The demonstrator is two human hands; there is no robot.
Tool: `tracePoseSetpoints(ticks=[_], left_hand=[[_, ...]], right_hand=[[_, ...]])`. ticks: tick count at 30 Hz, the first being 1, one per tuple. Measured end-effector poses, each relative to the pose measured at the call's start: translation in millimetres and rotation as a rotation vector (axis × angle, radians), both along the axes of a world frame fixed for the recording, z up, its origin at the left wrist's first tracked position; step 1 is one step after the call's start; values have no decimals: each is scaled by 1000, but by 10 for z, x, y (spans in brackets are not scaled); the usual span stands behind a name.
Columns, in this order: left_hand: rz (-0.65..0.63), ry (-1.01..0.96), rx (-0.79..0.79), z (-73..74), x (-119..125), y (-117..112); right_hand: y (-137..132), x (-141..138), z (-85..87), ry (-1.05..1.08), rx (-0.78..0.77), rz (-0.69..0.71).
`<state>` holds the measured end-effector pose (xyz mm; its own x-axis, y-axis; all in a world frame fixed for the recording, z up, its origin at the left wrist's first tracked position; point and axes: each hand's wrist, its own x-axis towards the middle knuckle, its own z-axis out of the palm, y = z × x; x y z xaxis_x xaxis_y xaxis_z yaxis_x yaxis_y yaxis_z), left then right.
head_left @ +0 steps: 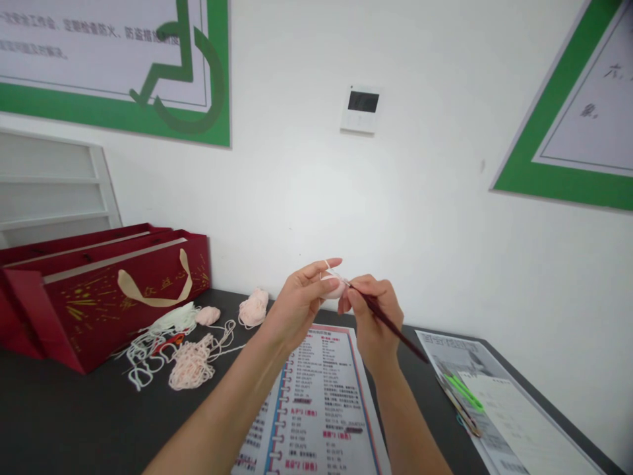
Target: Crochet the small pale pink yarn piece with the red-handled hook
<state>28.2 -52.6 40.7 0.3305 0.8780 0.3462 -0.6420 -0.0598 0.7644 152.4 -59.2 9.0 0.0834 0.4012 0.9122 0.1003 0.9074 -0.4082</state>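
Observation:
In the head view, my left hand [302, 297] pinches a small pale pink crochet piece [334, 287], with a strand of yarn looped over its raised index finger. My right hand [378, 310] grips a crochet hook [390, 318] with a dark red handle, its tip meeting the piece. Both hands are raised above a printed pattern sheet [321, 396] on the dark table. The stitches themselves are too small to make out.
Pale pink yarn [192, 363], another pink ball [254, 308] and white yarn [175, 318] lie at the left beside red gift bags [133, 297]. Green-handled scissors [465, 392] rest on papers [529, 415] at the right. A white wall [306, 165] rises behind the table.

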Motion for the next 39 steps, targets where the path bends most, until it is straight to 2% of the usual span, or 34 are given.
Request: tracePoseSetpoints(ticks=[2,4,11,16,23,30,34,36,39], left_hand=[[32,30,26,8,-45,18],[50,57,27,14,-87,32],[16,134,51,38,-209,67],[-59,165,54,39,-288,82],[-220,184,4,43,-379,130],[-287,238,-27,42,-410,160],[-341,270,-32,44,-415,156],[-324,298,24,41,-404,146],[-163,348,174,32,-352,117]], right_hand=[[-6,55,56,59,-115,200],[-20,115,103,64,-142,284],[-107,240,182,-8,-169,267],[-144,275,210,2,-217,368],[-235,329,252,-91,-224,306],[-230,425,241,-110,-325,388],[-221,425,250,-48,-392,526],[-199,388,260,21,-451,619],[-146,294,263,144,-556,707]])
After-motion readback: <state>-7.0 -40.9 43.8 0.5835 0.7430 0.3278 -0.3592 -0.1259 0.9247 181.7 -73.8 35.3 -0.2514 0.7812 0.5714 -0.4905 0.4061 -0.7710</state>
